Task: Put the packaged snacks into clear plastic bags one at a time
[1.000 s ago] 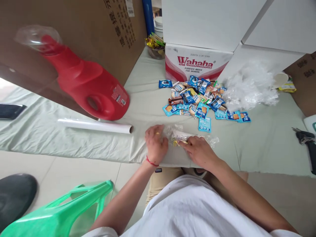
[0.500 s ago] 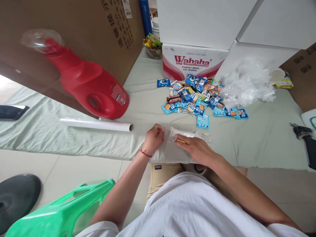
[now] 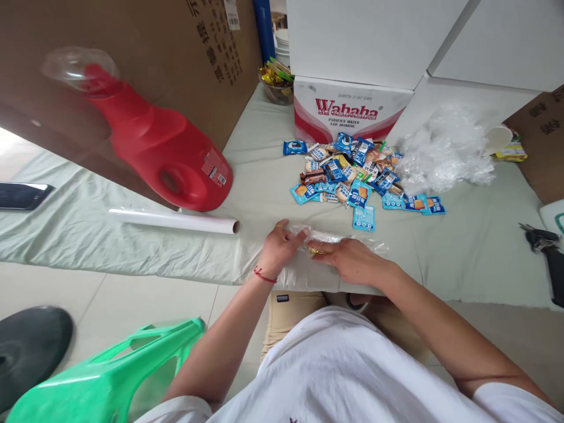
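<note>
Keep the plastic wrap (image 3: 328, 236) flat in front of the snack pile (image 3: 333, 171): my left hand (image 3: 278, 248) is spread; my right hand's (image 3: 358, 262) grip I can't tell.

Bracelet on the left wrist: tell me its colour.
Red; the bracelet shows in the head view, the only one here.
</note>
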{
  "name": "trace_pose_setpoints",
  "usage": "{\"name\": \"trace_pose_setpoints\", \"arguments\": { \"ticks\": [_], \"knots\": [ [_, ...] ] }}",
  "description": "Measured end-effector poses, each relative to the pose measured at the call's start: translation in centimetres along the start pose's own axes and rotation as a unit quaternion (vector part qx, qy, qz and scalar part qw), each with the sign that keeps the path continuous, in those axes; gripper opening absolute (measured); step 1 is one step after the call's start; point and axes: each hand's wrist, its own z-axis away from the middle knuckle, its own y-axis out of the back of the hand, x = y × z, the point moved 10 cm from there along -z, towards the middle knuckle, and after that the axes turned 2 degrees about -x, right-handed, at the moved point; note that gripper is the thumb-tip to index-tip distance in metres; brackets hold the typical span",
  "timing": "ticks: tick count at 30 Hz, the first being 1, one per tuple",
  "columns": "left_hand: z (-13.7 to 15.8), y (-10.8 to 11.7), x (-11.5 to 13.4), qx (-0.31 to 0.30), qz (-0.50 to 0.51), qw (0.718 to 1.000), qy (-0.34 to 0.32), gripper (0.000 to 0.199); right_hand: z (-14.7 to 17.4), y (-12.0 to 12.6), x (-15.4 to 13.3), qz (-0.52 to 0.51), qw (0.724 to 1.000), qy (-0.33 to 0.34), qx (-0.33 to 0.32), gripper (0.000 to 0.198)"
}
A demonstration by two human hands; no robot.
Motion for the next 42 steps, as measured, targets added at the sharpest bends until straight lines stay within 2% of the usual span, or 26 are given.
{"name": "trace_pose_setpoints", "arguments": {
  "ticks": [2,6,9,11,13,16,18,19,21,22,23,24,26,28,29,30,32,34,36,38,40,42],
  "knots": [
    [-0.2,0.1,-0.2,0.018,-0.052,0.998,-0.019,0.049,0.3,-0.1,0.4,0.003,1.0,-0.021,0.009,0.07],
    [-0.2,0.4,-0.7,0.04,-0.045,0.998,-0.018,0.026,1.8,-0.5,2.2,0.031,0.993,-0.11,0.032,0.062],
    [1.3,0.0,1.3,0.079,-0.085,0.991,-0.07,0.02,2.4,-1.1,2.5,0.041,0.991,-0.124,0.031,0.059],
    [2.8,-1.6,3.5,0.083,-0.14,0.977,-0.141,0.02,2.3,-1.3,2.3,0.029,0.991,-0.123,0.032,0.061],
    [4.4,-4.1,5.3,0.072,-0.21,0.951,-0.216,0.025,2.1,-1.2,2.3,0.002,0.992,-0.121,0.04,0.061],
    [6.3,-7.4,6.0,0.068,-0.313,0.901,-0.292,0.035,2.5,-0.7,2.8,-0.104,0.987,-0.089,0.079,0.053],
    [7.1,-8.6,5.4,0.07,-0.354,0.88,-0.31,0.039,4.1,0.1,4.9,-0.216,0.959,-0.099,0.151,0.04],
    [7.3,-8.9,5.0,0.068,-0.363,0.875,-0.312,0.043,5.4,0.6,7.0,-0.265,0.932,-0.138,0.207,0.037],
    [7.7,-9.2,4.2,0.061,-0.371,0.873,-0.312,0.047,9.2,1.0,11.6,-0.31,0.855,-0.26,0.326,0.044],
    [7.8,-9.3,4.0,0.062,-0.375,0.871,-0.31,0.048,11.1,0.7,13.5,-0.314,0.817,-0.319,0.363,0.05],
    [7.9,-9.2,3.8,0.066,-0.38,0.869,-0.31,0.048,12.3,0.2,14.7,-0.319,0.793,-0.36,0.374,0.056],
    [7.9,-9.1,3.8,0.075,-0.384,0.866,-0.311,0.047,12.6,-0.6,15.4,-0.329,0.785,-0.383,0.358,0.059],
    [8.1,-9.0,3.9,0.095,-0.382,0.86,-0.325,0.045,12.0,-2.8,15.5,-0.367,0.792,-0.4,0.279,0.06],
    [8.2,-9.3,4.1,0.094,-0.359,0.856,-0.36,0.043,10.9,-4.8,14.5,-0.4,0.803,-0.394,0.203,0.053],
    [8.2,-9.6,4.1,0.086,-0.344,0.855,-0.379,0.043,10.6,-5.3,13.9,-0.407,0.805,-0.388,0.188,0.049],
    [8.2,-9.9,4.0,0.078,-0.332,0.853,-0.394,0.043,10.5,-5.4,13.4,-0.41,0.806,-0.382,0.192,0.046],
    [8.2,-10.3,3.6,0.065,-0.324,0.849,-0.413,0.045,10.9,-5.0,12.7,-0.406,0.8,-0.371,0.24,0.041],
    [8.3,-10.6,3.1,0.058,-0.333,0.843,-0.419,0.048,11.6,-4.9,12.3,-0.423,0.777,-0.368,0.287,0.039],
    [8.6,-10.8,2.7,0.054,-0.344,0.835,-0.427,0.052,11.6,-5.8,11.7,-0.477,0.749,-0.362,0.282,0.039],
    [8.8,-10.9,2.6,0.055,-0.352,0.827,-0.434,0.057,11.2,-6.2,11.3,-0.506,0.738,-0.359,0.266,0.036],
    [9.0,-11.0,2.6,0.059,-0.358,0.821,-0.441,0.061,11.0,-5.0,11.4,-0.47,0.749,-0.373,0.281,0.034],
    [9.0,-11.1,2.5,0.061,-0.36,0.817,-0.446,0.064,10.1,-2.9,11.3,-0.393,0.776,-0.395,0.294,0.031]
  ]
}}
